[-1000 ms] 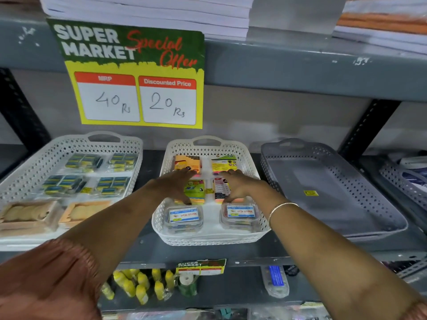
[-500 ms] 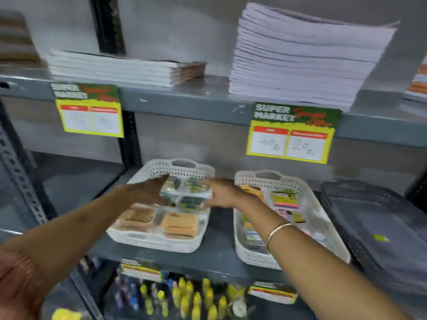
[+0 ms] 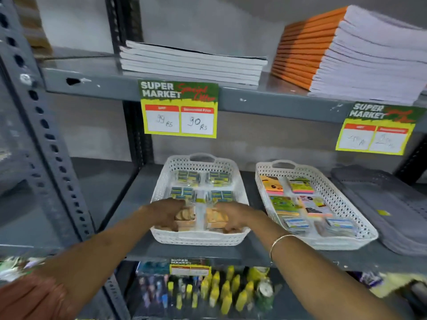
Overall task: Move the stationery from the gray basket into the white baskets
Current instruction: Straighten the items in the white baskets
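Observation:
Two white baskets stand side by side on the grey shelf. The left white basket (image 3: 198,239) holds packs of small blue-and-yellow boxes (image 3: 188,176) at the back and two brown packs at the front. My left hand (image 3: 161,213) curls over the left brown pack (image 3: 184,215). My right hand (image 3: 238,215) curls over the right brown pack (image 3: 213,217). The right white basket (image 3: 332,244) holds colourful sticky-note pads (image 3: 271,185) and clear boxes (image 3: 297,222). The gray basket (image 3: 392,204) lies at the far right, with only a small yellow sticker inside.
Stacks of notebooks (image 3: 191,63) lie on the shelf above, with price signs (image 3: 179,109) hanging from its edge. A perforated steel upright (image 3: 46,135) rises at the left. Yellow bottles (image 3: 221,294) fill the shelf below.
My view has swung left. Both hands moved from the sticky-note basket over to the left white basket and now rest on its front brown packs.

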Available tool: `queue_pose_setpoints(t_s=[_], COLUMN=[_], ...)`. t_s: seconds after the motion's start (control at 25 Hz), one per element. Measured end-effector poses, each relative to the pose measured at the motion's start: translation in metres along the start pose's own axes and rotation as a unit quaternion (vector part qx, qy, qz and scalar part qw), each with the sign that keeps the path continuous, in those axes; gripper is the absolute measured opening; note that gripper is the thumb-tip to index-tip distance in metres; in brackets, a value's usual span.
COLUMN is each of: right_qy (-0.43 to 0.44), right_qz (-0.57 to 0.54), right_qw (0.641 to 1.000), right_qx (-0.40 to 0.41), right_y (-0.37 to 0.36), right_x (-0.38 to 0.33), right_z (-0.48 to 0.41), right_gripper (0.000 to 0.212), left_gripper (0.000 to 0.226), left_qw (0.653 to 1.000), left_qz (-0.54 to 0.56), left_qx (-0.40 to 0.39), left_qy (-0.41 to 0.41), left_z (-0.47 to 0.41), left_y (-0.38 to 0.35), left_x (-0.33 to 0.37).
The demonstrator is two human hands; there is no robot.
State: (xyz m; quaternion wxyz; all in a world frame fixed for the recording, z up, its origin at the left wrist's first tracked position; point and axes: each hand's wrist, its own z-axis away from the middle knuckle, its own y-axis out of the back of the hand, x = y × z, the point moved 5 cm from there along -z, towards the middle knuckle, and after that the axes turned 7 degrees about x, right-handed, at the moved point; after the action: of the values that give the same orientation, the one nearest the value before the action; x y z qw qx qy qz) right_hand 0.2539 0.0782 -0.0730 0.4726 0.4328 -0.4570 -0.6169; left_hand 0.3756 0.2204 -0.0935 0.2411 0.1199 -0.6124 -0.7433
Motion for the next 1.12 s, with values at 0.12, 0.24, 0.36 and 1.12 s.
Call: queue_pose_setpoints(t_s=[0.12, 0.24, 0.36, 1.12], right_qy=[-0.014, -0.027, -0.042, -0.058], right_qz=[0.012, 0.016, -0.029, 0.014], right_qw=[1.000, 0.999, 0.998, 0.998], right_qx=[-0.008, -0.023, -0.044, -0.002], right_y=[-0.002, -0.004, 0.007, 0.003], right_x=[0.001, 0.004, 0.009, 0.032], right_z=[0.000, -0.003, -0.013, -0.091], right_gripper=[0.060, 0.066, 0.089, 0.076], left_gripper=[0.070, 0.072, 0.092, 0.076], left_qw=[0.999, 0.999, 0.993, 0.999], left_qz=[0.031, 0.040, 0.111, 0.036], left_qx=[0.007, 0.016, 0.041, 0.018], left_qy=[0.000, 0.003, 0.004, 0.017], left_z=[-0.003, -0.001, 0.004, -0.077], left_y=[-0.003, -0.003, 0.011, 0.021], left_x=[-0.003, -0.005, -0.004, -0.041])
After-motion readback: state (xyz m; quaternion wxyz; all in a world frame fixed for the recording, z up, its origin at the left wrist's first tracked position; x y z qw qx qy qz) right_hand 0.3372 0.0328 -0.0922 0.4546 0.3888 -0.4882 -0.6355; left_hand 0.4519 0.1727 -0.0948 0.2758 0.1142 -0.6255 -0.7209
